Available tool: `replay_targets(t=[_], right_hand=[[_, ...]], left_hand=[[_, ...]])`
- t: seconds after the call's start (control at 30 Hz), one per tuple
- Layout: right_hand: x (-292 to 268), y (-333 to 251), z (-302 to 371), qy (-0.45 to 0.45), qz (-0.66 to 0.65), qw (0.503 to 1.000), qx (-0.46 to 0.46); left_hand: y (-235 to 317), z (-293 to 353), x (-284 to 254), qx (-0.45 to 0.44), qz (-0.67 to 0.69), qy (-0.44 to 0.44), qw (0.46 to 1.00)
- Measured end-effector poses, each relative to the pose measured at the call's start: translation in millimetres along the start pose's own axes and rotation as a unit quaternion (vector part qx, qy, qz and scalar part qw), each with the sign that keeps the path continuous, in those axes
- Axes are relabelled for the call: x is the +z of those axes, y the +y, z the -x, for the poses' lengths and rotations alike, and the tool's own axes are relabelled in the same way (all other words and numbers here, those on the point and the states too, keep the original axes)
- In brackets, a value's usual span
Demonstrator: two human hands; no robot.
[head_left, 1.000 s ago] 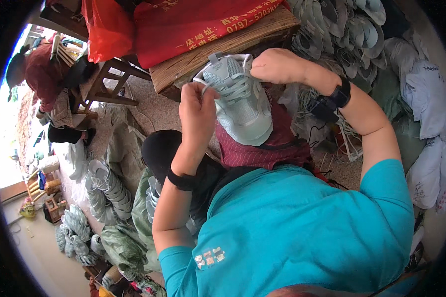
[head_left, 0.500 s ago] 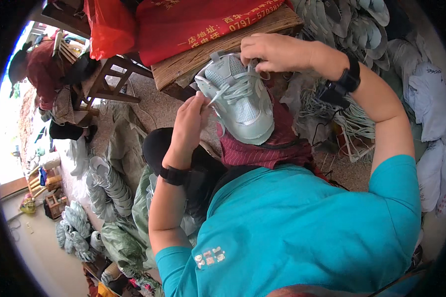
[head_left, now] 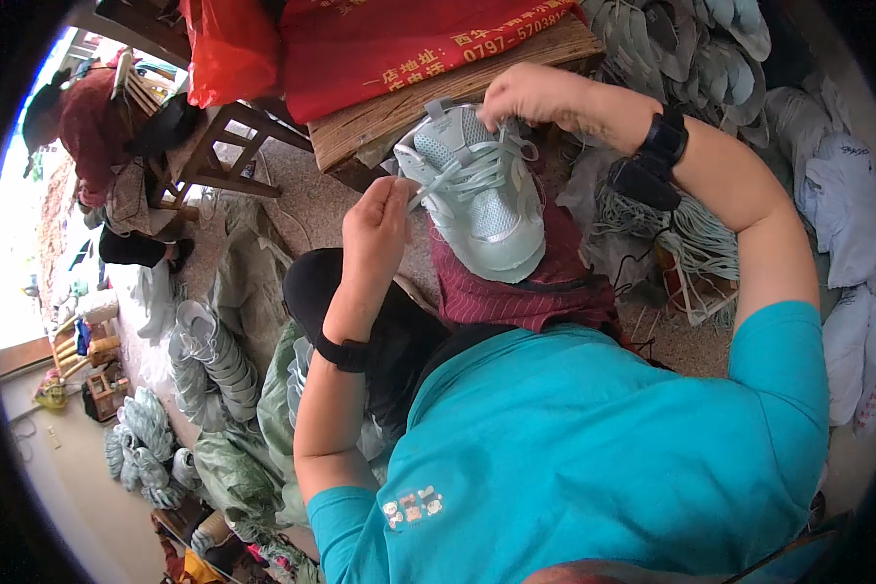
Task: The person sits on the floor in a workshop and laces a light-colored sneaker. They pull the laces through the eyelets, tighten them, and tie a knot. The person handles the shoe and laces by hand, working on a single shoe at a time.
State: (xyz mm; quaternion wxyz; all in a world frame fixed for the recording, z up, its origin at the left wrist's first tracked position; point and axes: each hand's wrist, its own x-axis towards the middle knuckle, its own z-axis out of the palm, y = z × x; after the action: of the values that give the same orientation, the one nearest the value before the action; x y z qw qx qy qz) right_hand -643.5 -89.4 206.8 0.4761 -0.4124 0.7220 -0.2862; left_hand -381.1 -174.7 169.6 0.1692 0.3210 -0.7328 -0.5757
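A pale green sneaker upper with mesh panels, with no sole showing, rests on the maroon cloth over my lap. Its toe points toward me and its heel end meets the wooden table. A pale shoelace criss-crosses its front in loose loops. At the shoe's left side, my left hand is closed in a pinch on a lace end. Along the upper right opening, my right hand has its fingertips pressed together over the lace, beside the eyelets. What exactly lies between those fingertips is partly hidden.
A wooden table beyond the shoe carries a red cloth bag. Bundled laces and stacked shoe parts lie at right. More shoe uppers stand at left. Another person sits at the far left.
My right hand has tilted and its fingertips have shifted slightly along the shoe opening. The left hand keeps its pinch on the lace end. The whole view has shifted a little.
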Motion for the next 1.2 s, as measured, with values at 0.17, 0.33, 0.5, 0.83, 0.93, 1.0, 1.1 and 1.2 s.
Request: replay_targets(t=[0.17,0.33,0.5,0.83,0.93,1.0,1.1,1.2], right_hand=[[3,-4,5,-0.026,-0.131,0.981,-0.144],[24,-4,28,0.03,0.166,0.949,-0.268],[26,16,22,0.102,0.309,0.869,-0.372],[26,9,15,0.051,0.176,0.949,-0.256],[15,8,16,-0.024,-0.045,0.986,-0.157],[14,9,15,-0.048,-0.14,0.978,-0.146],[22,4,13,-0.043,-0.108,0.981,-0.153],[24,-16,28,0.026,-0.019,0.972,-0.233]], left_hand=[[-1,-2,6,-0.032,0.019,-0.043,0.998],[2,1,11,0.115,-0.102,0.018,0.988],[33,-1,11,0.369,-0.39,0.11,0.836],[-5,-12,-12,-0.188,0.387,-0.011,0.902],[-6,1,-11,-0.164,0.298,-0.004,0.94],[-4,3,-5,-0.111,0.215,0.012,0.97],[-7,4,0,-0.035,0.092,0.014,0.995],[-1,0,3,-0.032,0.048,0.008,0.998]])
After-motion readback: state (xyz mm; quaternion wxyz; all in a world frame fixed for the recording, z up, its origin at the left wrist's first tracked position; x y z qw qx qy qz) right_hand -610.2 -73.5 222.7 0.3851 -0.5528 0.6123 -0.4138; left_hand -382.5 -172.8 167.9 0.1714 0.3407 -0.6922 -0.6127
